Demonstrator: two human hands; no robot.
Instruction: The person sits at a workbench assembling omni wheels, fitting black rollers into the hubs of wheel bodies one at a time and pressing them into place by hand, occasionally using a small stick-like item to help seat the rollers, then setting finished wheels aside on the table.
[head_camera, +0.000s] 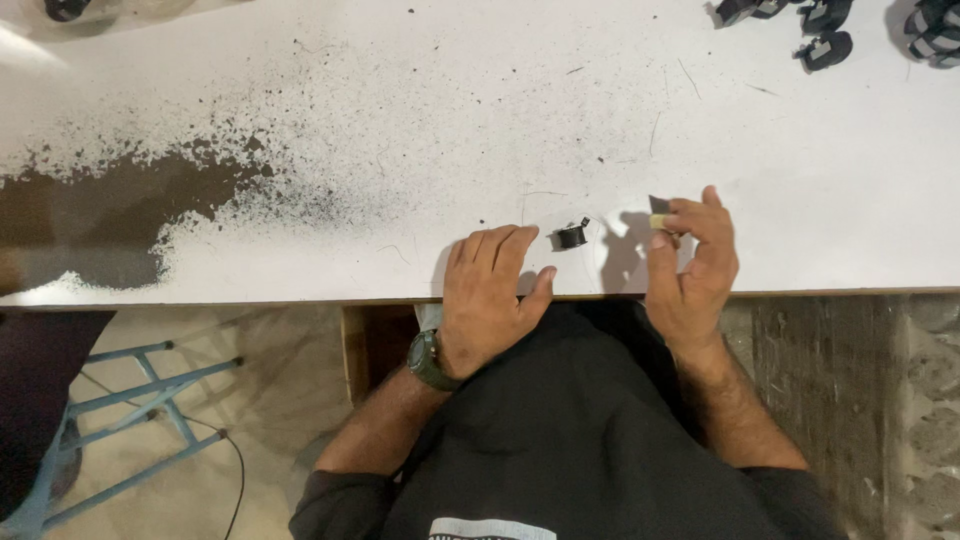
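- The left hand (487, 295) lies flat on the white table (420, 130), fingers together, holding nothing.
- At its 1 o'clock a small black spool (571, 236) rests, axis running toward 1 o'clock.
- The right hand (693, 265) pinches a small yellowish piece (659, 221) between thumb and fingertips.

Two hands at lower centre of the frame: left hand (492, 290), right hand (692, 268). One wristwatch (428, 362) on the left wrist. One small black spool (571, 236) on the white table (420, 130), between the hands. One small yellowish piece (659, 220) pinched at the right fingertips. Four dark parts (826, 48) at upper right of the frame, some cut off by the edge; exact count uncertain. One dark object (66, 8) at upper left, partly out of frame. One blue metal frame (140, 400) at lower left. One large dark worn patch (110, 215) at left.
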